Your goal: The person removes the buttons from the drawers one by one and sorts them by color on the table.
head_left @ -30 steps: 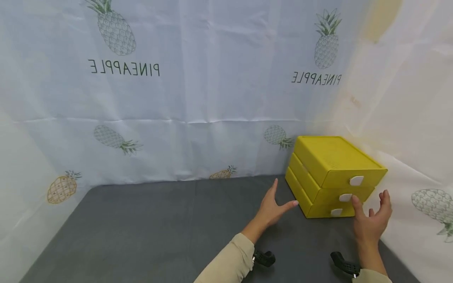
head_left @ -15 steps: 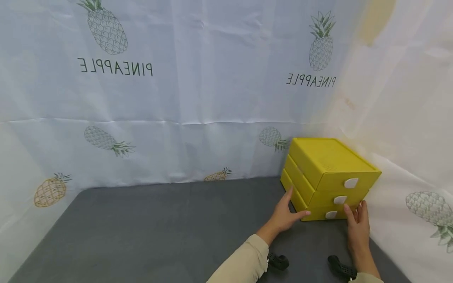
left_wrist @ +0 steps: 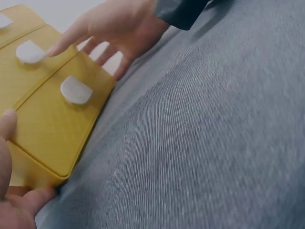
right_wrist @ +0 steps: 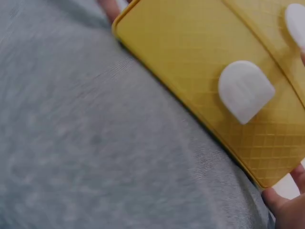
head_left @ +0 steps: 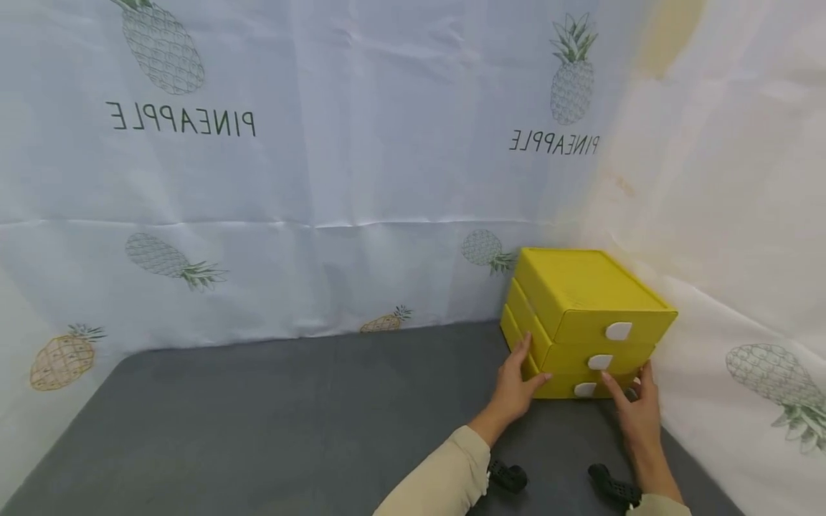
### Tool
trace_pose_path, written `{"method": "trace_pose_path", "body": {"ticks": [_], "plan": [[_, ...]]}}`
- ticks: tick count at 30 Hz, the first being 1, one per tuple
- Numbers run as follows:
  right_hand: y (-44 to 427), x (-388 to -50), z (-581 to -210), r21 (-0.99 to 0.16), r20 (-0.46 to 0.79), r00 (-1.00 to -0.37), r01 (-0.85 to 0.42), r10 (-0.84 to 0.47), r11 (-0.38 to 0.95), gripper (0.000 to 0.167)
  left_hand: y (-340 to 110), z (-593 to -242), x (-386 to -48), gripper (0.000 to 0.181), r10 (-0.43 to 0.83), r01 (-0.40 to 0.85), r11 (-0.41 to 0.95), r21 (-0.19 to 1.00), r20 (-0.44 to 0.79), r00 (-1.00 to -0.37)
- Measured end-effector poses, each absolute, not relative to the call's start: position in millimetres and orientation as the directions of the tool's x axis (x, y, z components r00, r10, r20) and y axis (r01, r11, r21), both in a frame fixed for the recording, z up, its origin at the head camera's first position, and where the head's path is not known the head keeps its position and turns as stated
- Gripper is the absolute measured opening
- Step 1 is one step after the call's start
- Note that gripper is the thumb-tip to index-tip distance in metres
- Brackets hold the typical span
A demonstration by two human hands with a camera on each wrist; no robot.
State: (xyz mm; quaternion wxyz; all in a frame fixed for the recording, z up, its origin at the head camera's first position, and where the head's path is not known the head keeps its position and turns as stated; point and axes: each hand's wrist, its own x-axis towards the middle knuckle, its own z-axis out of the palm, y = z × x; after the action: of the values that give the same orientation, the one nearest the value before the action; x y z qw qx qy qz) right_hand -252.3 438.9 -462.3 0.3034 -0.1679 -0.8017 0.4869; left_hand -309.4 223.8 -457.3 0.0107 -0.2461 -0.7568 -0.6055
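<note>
A yellow three-tier drawer box (head_left: 600, 279) stands on the grey table at the right in the head view, with a white tab on each drawer front. My left hand (head_left: 512, 390) grips its lower left front corner, thumb on the front and fingers along the side. At the lower right corner my right hand (head_left: 639, 416) holds on, thumb near the middle tab and fingers around the right side. In the left wrist view the right hand (left_wrist: 119, 28) reaches around the box's far edge. All drawers sit closed.
The grey cloth-covered table (head_left: 258, 430) stretches out to the left. White sheeting with pineapple prints (head_left: 387, 143) hangs behind and on both sides, close to the box's right side. Black straps or mounts (head_left: 506, 476) sit at my wrists.
Both hands have come in from beside the drawer box to its lower corners and taken hold. The head view has turned slightly right. The box itself appears to stay in place.
</note>
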Motion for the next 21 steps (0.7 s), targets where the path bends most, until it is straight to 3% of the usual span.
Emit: {"method": "trace_pose_path", "body": {"ticks": [4,8,13,21], "plan": [[428,-256,-458,-0.883,0.334,-0.773,-0.055,0.540,0.467,0.068,216,-454,-311,0.078,0.342,0.389,0.163,0.907,0.318,-0.884],[419,-251,-455,-0.902,0.268,-0.788,-0.004,0.554,0.431,0.079,212,-453,-311,0.084,0.359,0.369,0.177,0.913,0.289,-0.888],[411,-252,-457,-0.866,0.282,-0.799,0.026,0.531,0.499,0.084,202,-455,-312,0.085,0.307,0.355,0.172,0.919,0.293,-0.906],[384,-266,-461,-0.832,0.348,-0.782,-0.003,0.517,0.555,0.061,163,-454,-316,0.080,0.241,0.373,0.152,0.915,0.332,-0.912]]}}
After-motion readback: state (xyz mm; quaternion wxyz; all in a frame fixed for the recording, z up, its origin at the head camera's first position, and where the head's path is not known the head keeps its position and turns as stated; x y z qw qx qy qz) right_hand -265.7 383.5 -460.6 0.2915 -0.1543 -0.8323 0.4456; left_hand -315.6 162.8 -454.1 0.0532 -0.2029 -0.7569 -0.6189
